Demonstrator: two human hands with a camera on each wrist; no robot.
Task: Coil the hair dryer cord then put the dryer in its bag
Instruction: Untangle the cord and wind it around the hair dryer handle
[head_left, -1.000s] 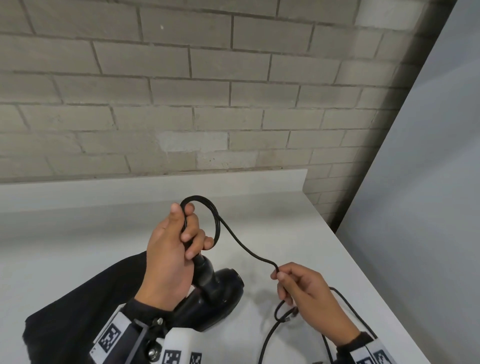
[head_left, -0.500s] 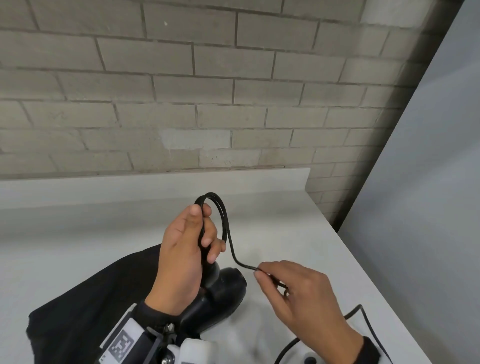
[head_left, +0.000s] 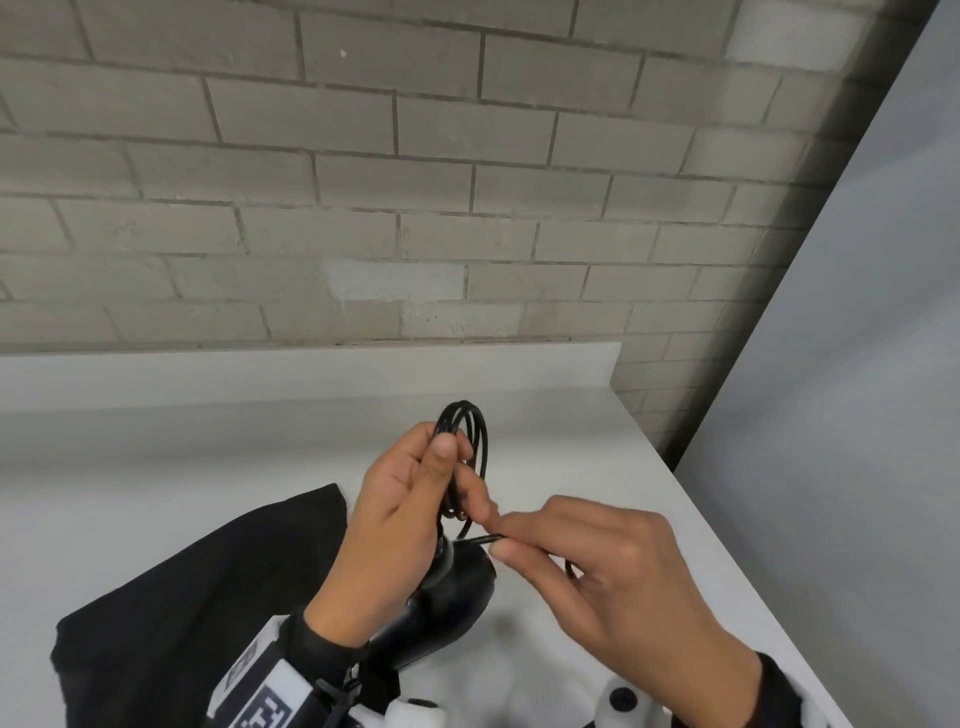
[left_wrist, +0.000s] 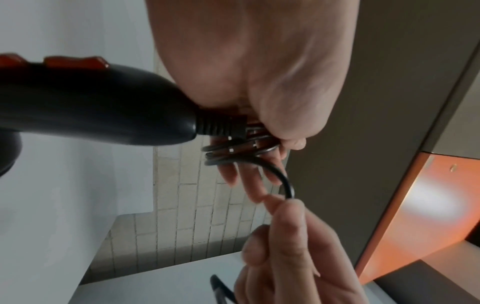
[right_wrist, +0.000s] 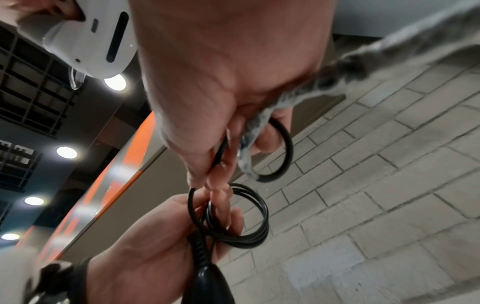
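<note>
Your left hand (head_left: 395, 525), at the centre of the head view, is clenched around several loops of the thin black rubber power cord (head_left: 470, 431), with the thumb pressed against the strands and the top of the coil standing up above your fingers. The glossy black plastic hair dryer (head_left: 441, 608) hangs below that same hand, its ribbed strain relief (left_wrist: 221, 125) meeting the coil right at your palm, as the left wrist view shows; two red switches (left_wrist: 75, 62) sit on the handle at the upper left of that frame. Your right hand (head_left: 618, 587), lower right of centre, pinches the free run of cord between thumb and forefinger just beside the left fingertips, and another loop of the cord curves past its fingers in the right wrist view. The flat black fabric bag (head_left: 197, 592) lies on the white countertop (head_left: 597, 467) at the lower left, under your left forearm, and the dryer is outside it. A grey brick wall (head_left: 415, 182) fills the upper part of the frame.
</note>
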